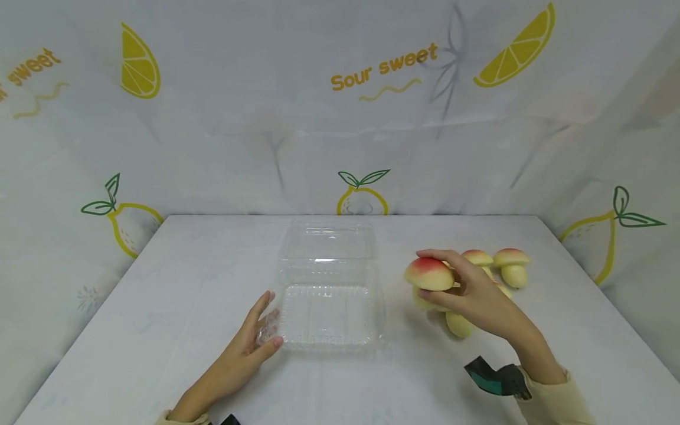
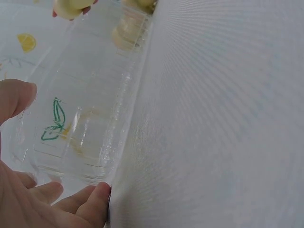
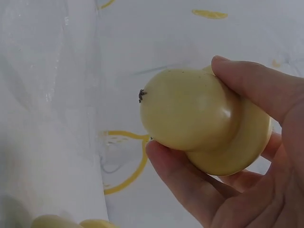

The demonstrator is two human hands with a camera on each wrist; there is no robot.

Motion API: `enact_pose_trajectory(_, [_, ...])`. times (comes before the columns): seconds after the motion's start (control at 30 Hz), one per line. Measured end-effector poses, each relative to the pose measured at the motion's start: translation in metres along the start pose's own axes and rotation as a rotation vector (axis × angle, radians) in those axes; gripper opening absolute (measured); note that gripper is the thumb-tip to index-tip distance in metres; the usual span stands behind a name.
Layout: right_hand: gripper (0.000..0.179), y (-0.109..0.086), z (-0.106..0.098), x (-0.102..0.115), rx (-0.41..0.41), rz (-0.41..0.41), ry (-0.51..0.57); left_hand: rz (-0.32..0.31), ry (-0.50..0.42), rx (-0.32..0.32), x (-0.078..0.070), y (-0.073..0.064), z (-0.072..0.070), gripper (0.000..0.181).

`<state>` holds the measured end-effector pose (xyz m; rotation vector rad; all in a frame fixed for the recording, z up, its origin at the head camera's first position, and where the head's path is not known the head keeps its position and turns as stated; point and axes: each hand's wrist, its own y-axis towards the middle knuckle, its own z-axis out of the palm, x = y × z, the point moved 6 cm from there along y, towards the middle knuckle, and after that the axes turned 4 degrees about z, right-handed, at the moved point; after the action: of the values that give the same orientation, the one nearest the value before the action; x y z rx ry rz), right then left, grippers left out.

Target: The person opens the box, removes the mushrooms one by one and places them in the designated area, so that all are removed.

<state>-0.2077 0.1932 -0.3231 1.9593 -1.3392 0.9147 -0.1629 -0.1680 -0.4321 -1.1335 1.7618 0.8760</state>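
Observation:
A toy mushroom (image 1: 429, 274) with a red-topped, cream cap is held up by my right hand (image 1: 478, 298), thumb on one side and fingers on the other. The right wrist view shows the round pale stem of this mushroom (image 3: 190, 109) and a dark speck at its end. My left hand (image 1: 241, 348) rests at the left side of a clear plastic clamshell box (image 1: 329, 339), thumb near its front corner. In the left wrist view, the fingers (image 2: 97, 202) are spread and fairly straight against the box wall (image 2: 118, 118). The box's lid (image 1: 329, 242) lies folded back.
Several more toy mushrooms (image 1: 512, 265) lie on the white table (image 1: 186, 307) behind and below my right hand, partly hidden by it. A white cloth with lemon prints (image 1: 255, 106) hangs at the back and sides. A dark strap (image 1: 499, 379) is on the right wrist.

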Motion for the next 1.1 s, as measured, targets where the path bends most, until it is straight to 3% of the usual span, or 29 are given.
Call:
enact_pose_trajectory(0.27, [0.060,-0.008,-0.023,-0.003,-0.008,0.017,-0.005,0.001,0.005,0.006,0.000,0.000,0.000,0.083])
enact_pose_trajectory(0.5, [0.061,-0.014,-0.042,-0.009,-0.062,-0.003,-0.097,0.003,0.004,0.007,-0.001,-0.001,0.000,0.082])
enact_pose_trajectory(1.1, [0.060,-0.026,-0.083,-0.049,-0.080,0.091,-0.220,0.023,0.013,0.010,0.000,0.000,0.000,0.081])
